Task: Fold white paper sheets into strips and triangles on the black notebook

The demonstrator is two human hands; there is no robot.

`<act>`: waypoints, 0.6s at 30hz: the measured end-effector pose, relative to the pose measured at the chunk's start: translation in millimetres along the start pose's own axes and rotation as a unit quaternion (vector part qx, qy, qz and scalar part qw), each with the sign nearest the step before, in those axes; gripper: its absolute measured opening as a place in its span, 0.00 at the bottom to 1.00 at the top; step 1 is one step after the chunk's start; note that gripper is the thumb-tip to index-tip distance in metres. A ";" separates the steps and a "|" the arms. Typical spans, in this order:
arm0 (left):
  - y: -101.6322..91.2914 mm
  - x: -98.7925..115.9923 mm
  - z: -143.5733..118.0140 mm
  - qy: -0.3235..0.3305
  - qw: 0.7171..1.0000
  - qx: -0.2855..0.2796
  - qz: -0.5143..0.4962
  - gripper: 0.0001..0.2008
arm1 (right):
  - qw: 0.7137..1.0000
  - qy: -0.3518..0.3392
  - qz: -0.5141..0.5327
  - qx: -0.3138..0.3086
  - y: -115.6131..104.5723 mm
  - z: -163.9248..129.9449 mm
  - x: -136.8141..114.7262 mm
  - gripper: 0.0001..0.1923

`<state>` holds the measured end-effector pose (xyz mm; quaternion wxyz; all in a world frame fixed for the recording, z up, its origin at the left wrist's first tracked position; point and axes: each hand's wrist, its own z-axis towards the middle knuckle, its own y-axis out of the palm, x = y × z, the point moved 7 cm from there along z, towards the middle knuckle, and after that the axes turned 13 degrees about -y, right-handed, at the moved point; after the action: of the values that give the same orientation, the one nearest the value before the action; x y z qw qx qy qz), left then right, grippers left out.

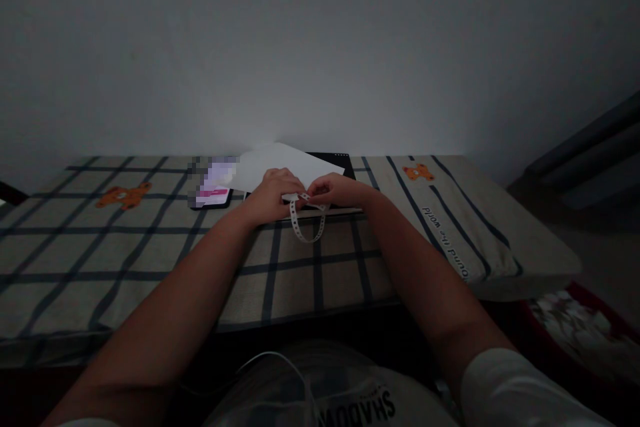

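Both of my hands are together over the front edge of a flat black item (pixel 345 161) at the middle of the table. A narrow white strip with a row of dark square marks (pixel 308 239) hangs in a loop between them, below the fingers. My left hand (pixel 277 195) is closed on one end of the strip. With thumb and fingers pinched, my right hand (pixel 337 190) grips the other part of it. A white sheet of paper (pixel 280 161) lies on the black item, just behind my hands. The fingertips are partly hidden.
A phone with a lit screen (pixel 216 195), partly pixelated, lies left of the paper. A checked cloth with bear prints (pixel 165 250) covers the table, which stands against a grey wall (pixel 320 53). A red container of pale scraps (pixel 575 320) is at the lower right.
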<state>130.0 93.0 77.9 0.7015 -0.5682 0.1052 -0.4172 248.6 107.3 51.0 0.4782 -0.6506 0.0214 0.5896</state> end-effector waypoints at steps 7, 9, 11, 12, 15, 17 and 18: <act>-2.5 -0.4 0.4 -0.012 1.000 0.018 0.008 0.08 | 0.999 0.009 0.005 0.034 -5.3 -0.7 2.6 0.15; -2.6 -0.2 0.8 -0.015 1.000 0.021 0.013 0.09 | 0.999 0.015 0.005 0.029 -5.1 -1.2 3.9 0.15; -2.7 -0.1 1.2 -0.018 0.999 0.024 0.015 0.09 | 0.999 0.024 0.006 0.026 -5.1 -1.8 5.3 0.16; -2.8 -0.1 1.3 -0.020 0.999 0.024 0.014 0.10 | 0.999 0.028 0.007 0.027 -5.4 -2.1 5.8 0.17; -2.0 -0.7 1.3 -0.021 1.000 0.019 0.009 0.10 | 0.999 0.036 0.017 0.029 -5.2 -2.6 6.0 0.17; -0.7 -1.3 1.2 -0.019 1.000 0.014 0.006 0.10 | 0.999 0.033 0.019 0.024 -4.2 -2.3 4.9 0.16; 0.0 -1.7 1.2 -0.017 1.000 0.012 0.003 0.10 | 0.999 0.028 0.015 0.022 -3.8 -2.0 4.0 0.15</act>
<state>129.7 95.1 77.7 0.7115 -0.5662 0.0901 -0.4064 253.6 110.2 49.8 0.4826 -0.6557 0.0581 0.5777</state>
